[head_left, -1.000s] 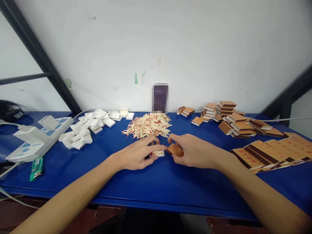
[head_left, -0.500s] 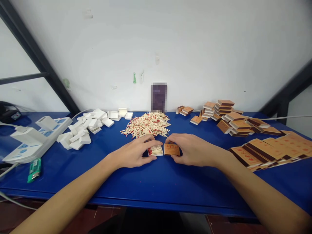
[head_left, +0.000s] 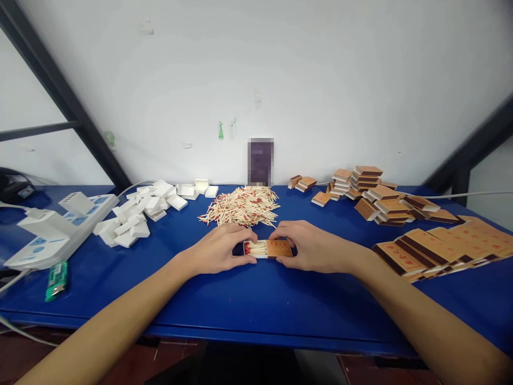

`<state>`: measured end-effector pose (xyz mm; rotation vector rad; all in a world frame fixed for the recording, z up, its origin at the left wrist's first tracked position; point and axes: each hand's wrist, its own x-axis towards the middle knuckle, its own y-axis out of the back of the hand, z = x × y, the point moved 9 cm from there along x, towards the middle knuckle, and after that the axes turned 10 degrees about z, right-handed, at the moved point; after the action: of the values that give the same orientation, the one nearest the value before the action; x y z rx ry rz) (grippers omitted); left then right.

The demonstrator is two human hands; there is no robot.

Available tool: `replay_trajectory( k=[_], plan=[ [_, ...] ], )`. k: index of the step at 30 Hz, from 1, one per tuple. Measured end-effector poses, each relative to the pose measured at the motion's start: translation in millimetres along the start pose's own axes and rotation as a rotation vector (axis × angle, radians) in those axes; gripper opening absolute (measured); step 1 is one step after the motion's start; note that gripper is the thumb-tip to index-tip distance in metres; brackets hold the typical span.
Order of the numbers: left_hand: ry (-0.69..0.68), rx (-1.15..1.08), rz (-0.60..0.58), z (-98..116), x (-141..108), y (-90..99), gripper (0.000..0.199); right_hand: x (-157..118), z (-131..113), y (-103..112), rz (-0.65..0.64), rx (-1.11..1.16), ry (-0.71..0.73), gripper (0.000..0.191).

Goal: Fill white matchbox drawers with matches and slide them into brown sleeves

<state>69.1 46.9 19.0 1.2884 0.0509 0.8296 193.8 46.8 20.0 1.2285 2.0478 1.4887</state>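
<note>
Between my hands, near the middle of the blue table, a white tray (head_left: 256,249) full of red-tipped matches meets an orange matchbox sleeve (head_left: 279,248) with red print. The tray's right end touches the sleeve's left opening. My left hand (head_left: 230,247) grips the tray by its long sides with thumb and fingers. Thumb and fingers of my right hand (head_left: 303,246) pinch the sleeve at its front and back edges. Just behind them lies a heap of loose matches (head_left: 242,206).
White trays (head_left: 132,214) are piled at the left, beside a power strip (head_left: 60,235) and a green packet (head_left: 56,280). Orange matchboxes (head_left: 390,206) are stacked at the back right, with flat overlapping sleeves (head_left: 441,246) nearer. A pixelated dark object (head_left: 260,162) stands by the wall.
The gap between tray and sleeve has closed, and they now touch. The sleeve and my right hand moved slightly left; the camera view shifted a little.
</note>
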Motion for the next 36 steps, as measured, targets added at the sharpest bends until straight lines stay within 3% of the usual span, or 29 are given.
replay_trajectory(
  k=[9, 22, 36],
  plan=[
    [-0.009, -0.125, -0.009, 2, -1, -0.5, 0.018, 0, -3, 2, 0.01, 0.019, -0.008, 0.029],
    [0.026, -0.09, -0.001, 1, 0, 0.1, 0.028, 0, -6, 0, 0.011, 0.03, 0.025, 0.027],
    [-0.088, -0.069, -0.028, 10, -2, 0.4, 0.028, 1, 1, 1, -0.001, 0.07, -0.015, 0.03]
  ],
)
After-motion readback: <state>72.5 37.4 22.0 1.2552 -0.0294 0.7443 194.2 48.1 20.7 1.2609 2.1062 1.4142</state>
